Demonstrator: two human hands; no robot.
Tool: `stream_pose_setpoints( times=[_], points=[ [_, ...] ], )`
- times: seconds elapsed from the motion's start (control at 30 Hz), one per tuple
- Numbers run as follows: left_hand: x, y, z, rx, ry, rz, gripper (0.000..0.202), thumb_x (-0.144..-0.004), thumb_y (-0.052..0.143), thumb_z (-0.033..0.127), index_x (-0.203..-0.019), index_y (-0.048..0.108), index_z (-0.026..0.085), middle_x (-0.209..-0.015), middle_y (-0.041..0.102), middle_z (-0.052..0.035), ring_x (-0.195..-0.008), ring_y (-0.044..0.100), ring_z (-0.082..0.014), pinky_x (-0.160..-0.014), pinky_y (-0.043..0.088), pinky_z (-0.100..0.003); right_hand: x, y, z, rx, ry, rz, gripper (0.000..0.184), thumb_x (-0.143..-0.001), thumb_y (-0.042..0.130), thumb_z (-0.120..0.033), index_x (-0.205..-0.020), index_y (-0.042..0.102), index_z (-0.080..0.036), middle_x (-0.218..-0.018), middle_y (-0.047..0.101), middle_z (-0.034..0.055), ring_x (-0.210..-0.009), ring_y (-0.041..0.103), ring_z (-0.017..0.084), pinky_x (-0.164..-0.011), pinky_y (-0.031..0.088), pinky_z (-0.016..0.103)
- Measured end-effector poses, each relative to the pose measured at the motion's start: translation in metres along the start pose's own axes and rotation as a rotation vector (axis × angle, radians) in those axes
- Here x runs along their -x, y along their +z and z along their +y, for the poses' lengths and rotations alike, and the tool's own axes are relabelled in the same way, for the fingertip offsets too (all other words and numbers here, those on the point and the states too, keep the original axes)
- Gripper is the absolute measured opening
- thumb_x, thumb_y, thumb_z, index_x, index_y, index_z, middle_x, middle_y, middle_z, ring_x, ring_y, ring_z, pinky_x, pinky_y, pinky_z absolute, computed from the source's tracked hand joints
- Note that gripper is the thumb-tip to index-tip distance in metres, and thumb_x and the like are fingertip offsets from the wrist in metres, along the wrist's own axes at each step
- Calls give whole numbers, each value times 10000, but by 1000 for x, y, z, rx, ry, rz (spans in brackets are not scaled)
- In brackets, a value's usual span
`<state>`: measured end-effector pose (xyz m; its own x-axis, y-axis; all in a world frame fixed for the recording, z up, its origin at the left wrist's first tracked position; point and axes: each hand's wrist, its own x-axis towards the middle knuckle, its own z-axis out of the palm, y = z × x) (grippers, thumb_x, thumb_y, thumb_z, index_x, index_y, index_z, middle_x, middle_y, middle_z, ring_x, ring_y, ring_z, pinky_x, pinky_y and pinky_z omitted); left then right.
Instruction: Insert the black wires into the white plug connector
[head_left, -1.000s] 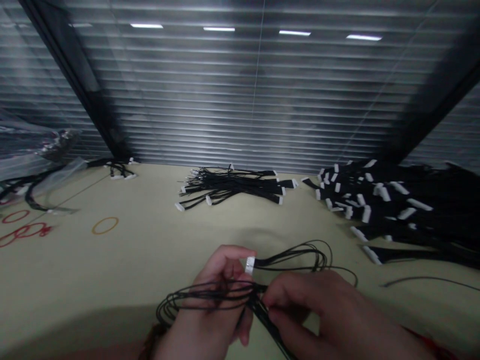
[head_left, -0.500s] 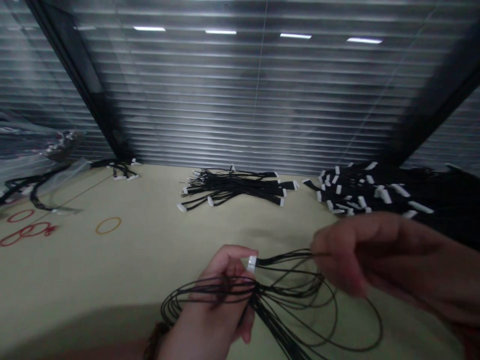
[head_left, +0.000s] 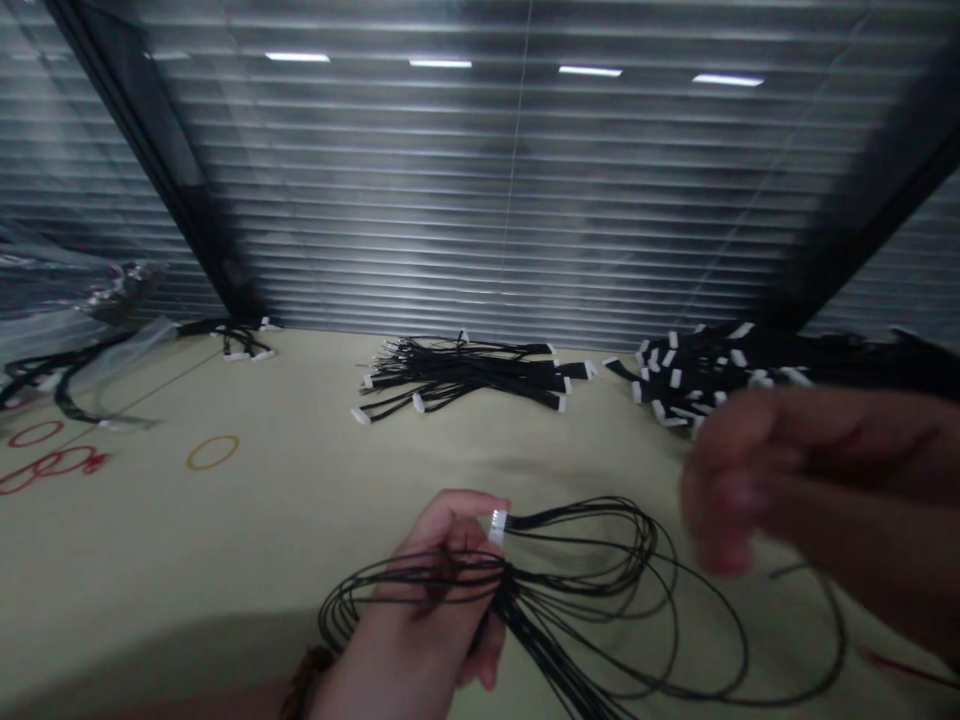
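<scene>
My left hand is closed around a bundle of thin black wires, which loop out on both sides of it and run down below. Between thumb and finger it pinches a white connector with several wires coming out of its right side. Off to the right hangs my right hand, blurred, its fingers curled and pressed together. Whatever may be between those fingertips cannot be made out. One loose wire end shows just below that hand, curving round to the bundle.
Black cables with white connectors lie at the table's back. A larger cable pile is at the right. On the left are a yellow rubber band, red rubber bands and plastic bags with cables. Window blinds rise behind.
My right hand has moved right, away from the wires it was touching. The wire loops by the connector have swung wider, and a loose wire end now shows. My left hand has barely moved.
</scene>
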<state>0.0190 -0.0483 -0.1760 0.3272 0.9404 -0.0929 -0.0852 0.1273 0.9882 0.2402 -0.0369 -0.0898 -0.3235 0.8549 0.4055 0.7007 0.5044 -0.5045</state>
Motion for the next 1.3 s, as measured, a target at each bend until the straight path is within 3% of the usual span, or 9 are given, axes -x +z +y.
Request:
stream_pose_setpoints(
  times=[0.03, 0.1, 0.23, 0.43, 0.67, 0.97, 1.13, 1.3],
  points=[
    [0, 0, -1, -10, -5, 4, 172, -930, 383, 355, -964, 478, 215, -500, 374, 88, -392, 314, -58, -363, 242, -163, 4, 11, -9, -105, 6, -119, 188, -853, 507, -255, -681, 579, -235, -523, 566, -72, -448, 538, 55, -419, 397, 129],
    [1, -1, -2, -17, -11, 1, 171, -934, 376, 358, -965, 474, 221, -493, 371, 87, -395, 323, -62, -369, 248, -165, 12, 32, -23, -43, -25, -119, 166, -779, 507, -134, -655, 555, -233, -538, 558, -91, -446, 515, 54, -408, 370, 147],
    [3, 0, 1, 24, -7, -33, 162, -922, 406, 366, -957, 471, 221, -509, 387, 81, -397, 324, -65, -374, 256, -176, 23, 55, -26, 168, -131, -15, 144, -770, 446, -138, -682, 522, -222, -588, 546, -65, -500, 523, 100, -461, 386, 216],
    [2, 3, 8, 55, -21, -37, 197, -909, 417, 379, -964, 468, 196, -478, 362, 91, -390, 298, -68, -390, 263, -189, 27, 51, -19, 220, -146, -27, 155, -747, 417, -130, -661, 506, -224, -570, 531, -60, -472, 511, 110, -426, 359, 227],
    [5, 1, 2, 69, -26, -24, 165, -913, 429, 375, -933, 474, 217, -488, 369, 93, -384, 296, -60, -368, 234, -172, 24, 51, -22, 178, -130, -51, 164, -763, 430, -120, -662, 518, -215, -581, 534, -56, -492, 502, 102, -453, 349, 222],
    [4, 4, 8, 63, -24, -6, 263, -893, 446, 439, -993, 530, 211, -514, 369, 85, -390, 307, -57, -374, 250, -172, 24, 48, -23, 103, -43, -148, 191, -766, 408, -121, -631, 505, -216, -571, 538, -63, -476, 486, 93, -441, 320, 215],
    [1, 5, 11, 107, -12, -7, 220, -873, 498, 372, -1009, 544, 205, -542, 376, 80, -375, 286, -45, -356, 239, -165, 25, 49, -22, 84, -25, -168, 170, -726, 433, -112, -627, 513, -225, -577, 537, -66, -492, 488, 101, -449, 323, 213],
    [2, 6, 10, 122, -17, 0, 183, -854, 517, 352, -948, 508, 195, -509, 385, 86, -360, 316, -48, -349, 248, -157, 22, 48, -23, 94, -33, -156, 183, -781, 407, -138, -646, 504, -217, -588, 538, -52, -492, 490, 107, -453, 339, 219]
  ],
)
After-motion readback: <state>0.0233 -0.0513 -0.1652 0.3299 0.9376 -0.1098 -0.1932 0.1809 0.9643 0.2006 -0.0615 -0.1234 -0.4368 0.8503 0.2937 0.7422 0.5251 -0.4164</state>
